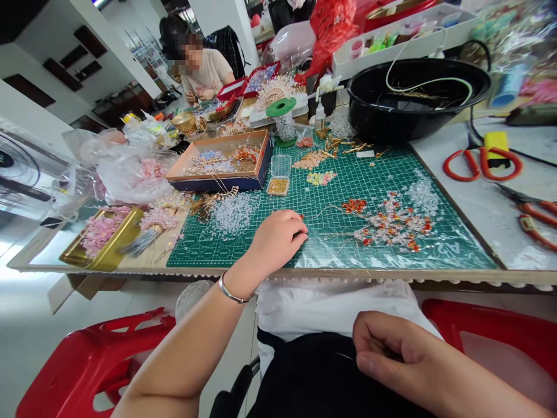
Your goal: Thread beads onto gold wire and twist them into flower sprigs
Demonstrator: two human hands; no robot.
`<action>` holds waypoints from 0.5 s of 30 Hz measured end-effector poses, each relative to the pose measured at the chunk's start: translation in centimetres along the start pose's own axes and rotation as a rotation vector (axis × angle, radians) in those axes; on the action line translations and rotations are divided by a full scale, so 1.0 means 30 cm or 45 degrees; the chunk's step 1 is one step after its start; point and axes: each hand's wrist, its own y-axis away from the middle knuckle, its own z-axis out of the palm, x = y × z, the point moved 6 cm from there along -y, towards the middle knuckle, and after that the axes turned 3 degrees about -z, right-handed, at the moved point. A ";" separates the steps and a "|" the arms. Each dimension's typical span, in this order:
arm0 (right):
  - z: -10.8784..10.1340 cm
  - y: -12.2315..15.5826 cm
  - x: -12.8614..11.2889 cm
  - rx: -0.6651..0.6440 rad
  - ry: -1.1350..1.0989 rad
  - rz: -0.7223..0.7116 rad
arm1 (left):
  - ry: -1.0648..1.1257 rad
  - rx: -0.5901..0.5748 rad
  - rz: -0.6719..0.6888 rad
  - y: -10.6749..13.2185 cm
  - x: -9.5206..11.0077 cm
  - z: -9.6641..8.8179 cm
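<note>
My left hand (278, 241), with a bracelet at the wrist, rests at the front of the green cutting mat (348, 258). Its fingers are curled together; what they hold, if anything, is hidden. An orange bead shows at its fingertips, and a thin wire lies just right of them. My right hand (391, 354) is off the table, above my lap, with fingers curled and thumb near the index finger. I cannot make out anything in it. Right of my left hand lie orange beads (354, 205) and a heap of clear and orange beaded sprays (395, 223). Loose clear beads (232, 215) lie to its left.
Beyond the mat stand an open box (221, 183) of ornaments, a green wire spool (281, 107) and a black basin (391, 125). Red-handled scissors (461, 165) and pliers (539, 203) lie at right. A gold tray (96, 252) sits at left. Another person (204, 69) works across the table.
</note>
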 end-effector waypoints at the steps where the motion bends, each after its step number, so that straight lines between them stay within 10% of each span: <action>1: -0.005 0.002 -0.001 0.014 -0.003 -0.002 | 0.018 0.016 -0.011 0.002 -0.003 -0.004; 7: -0.080 0.032 -0.043 0.329 -0.218 -0.096 | 0.436 0.331 -0.347 0.115 -0.018 -0.089; 12: -0.124 0.062 -0.123 0.585 -0.268 -0.242 | 1.396 -0.136 -0.552 0.258 0.148 0.024; 15: -0.124 0.067 -0.163 0.612 -0.240 -0.300 | 1.600 -0.169 -0.612 0.294 0.217 0.048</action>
